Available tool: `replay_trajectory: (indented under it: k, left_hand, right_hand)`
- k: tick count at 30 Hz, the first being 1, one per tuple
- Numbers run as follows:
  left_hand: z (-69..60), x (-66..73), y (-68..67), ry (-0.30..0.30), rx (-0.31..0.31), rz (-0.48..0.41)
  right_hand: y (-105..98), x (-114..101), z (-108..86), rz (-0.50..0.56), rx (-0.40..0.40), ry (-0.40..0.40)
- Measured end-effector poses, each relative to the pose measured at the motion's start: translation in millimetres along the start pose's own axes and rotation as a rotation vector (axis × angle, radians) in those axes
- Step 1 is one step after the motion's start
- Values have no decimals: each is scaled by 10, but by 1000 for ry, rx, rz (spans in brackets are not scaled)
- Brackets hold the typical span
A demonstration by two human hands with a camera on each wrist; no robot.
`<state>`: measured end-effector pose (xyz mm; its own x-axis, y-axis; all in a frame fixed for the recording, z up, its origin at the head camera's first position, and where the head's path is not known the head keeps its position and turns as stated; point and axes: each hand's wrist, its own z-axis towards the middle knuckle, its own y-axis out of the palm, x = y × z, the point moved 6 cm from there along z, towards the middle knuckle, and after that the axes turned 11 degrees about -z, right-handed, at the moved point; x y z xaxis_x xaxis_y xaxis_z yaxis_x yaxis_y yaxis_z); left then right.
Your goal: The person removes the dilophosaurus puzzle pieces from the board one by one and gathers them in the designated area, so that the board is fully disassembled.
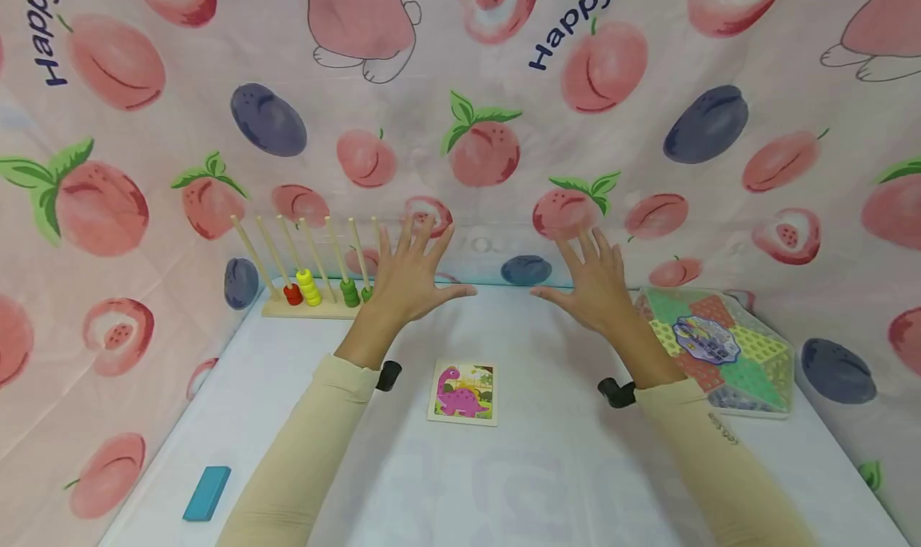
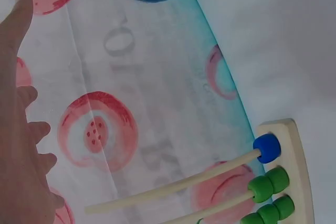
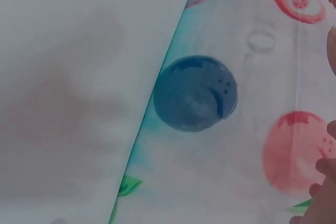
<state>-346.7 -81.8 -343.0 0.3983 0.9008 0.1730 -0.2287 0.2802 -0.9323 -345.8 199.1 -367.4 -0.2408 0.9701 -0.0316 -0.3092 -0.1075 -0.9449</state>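
The left hand [image 2: 13,129] has its thumb stuck out in front of the far cloth [image 2: 163,40] with fruit on it. To the left, a wooden rack [image 2: 301,177] sits on the white table [image 2: 283,51]. One stick [image 2: 184,183] has a blue bead [image 2: 270,148], the next has green beads [image 2: 260,189].

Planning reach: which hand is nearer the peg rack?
Left. The left hand hovers by the peg rack, partly hiding its right end in the head view; the right hand is farther, to the rack's right.
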Motion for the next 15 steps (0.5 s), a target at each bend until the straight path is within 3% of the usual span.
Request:
replay_trajectory:
  k: [9,15]
  left_hand:
    - [-281,38,-30,27,41,-48]
    - [-538,64,-30,35,67,-102]
  right_hand:
    - [48,-410,-164,125,-9,-92]
    - [141,-702,-244,286,-66,-158]
